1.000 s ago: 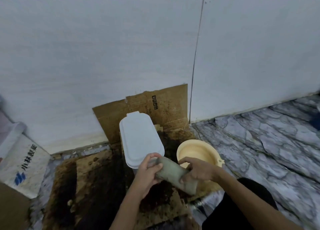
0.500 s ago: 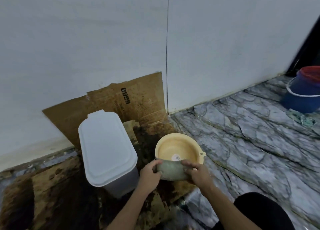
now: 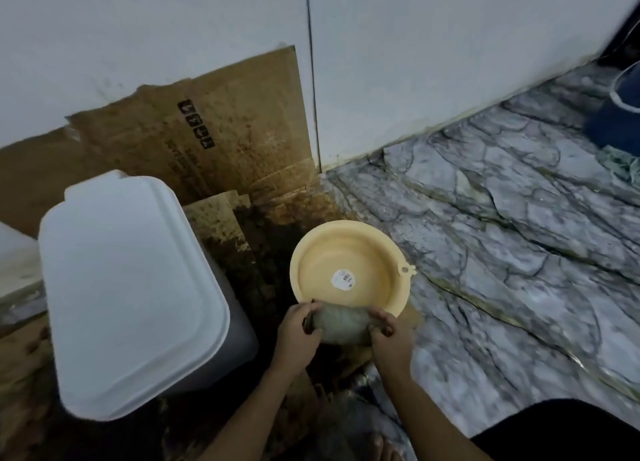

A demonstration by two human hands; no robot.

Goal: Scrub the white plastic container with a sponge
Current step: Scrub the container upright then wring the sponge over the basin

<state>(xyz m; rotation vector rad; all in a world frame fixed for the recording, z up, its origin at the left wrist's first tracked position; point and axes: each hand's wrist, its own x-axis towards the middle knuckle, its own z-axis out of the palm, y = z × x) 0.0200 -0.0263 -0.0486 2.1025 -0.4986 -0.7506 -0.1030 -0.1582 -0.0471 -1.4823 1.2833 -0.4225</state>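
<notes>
The white plastic container (image 3: 128,287) stands on the dirty floor at the left, its white lid closed and its grey side showing below. Right of it, a grey-green sponge (image 3: 341,323) is squeezed between both hands over the near rim of a yellow basin (image 3: 346,249). My left hand (image 3: 298,336) grips the sponge's left end and my right hand (image 3: 389,339) grips its right end. Neither hand touches the container.
Stained cardboard (image 3: 214,128) leans against the white wall behind the container, and more soiled cardboard lies on the floor. Grey marble floor (image 3: 502,252) spreads to the right. A blue bucket (image 3: 620,114) sits at the far right edge. A dark trouser leg (image 3: 561,433) is at the bottom right.
The view has swung down and to the right, closer to the basin. Both hands carried the sponge away from the container's lid to the basin's near rim and squeezed it shorter.
</notes>
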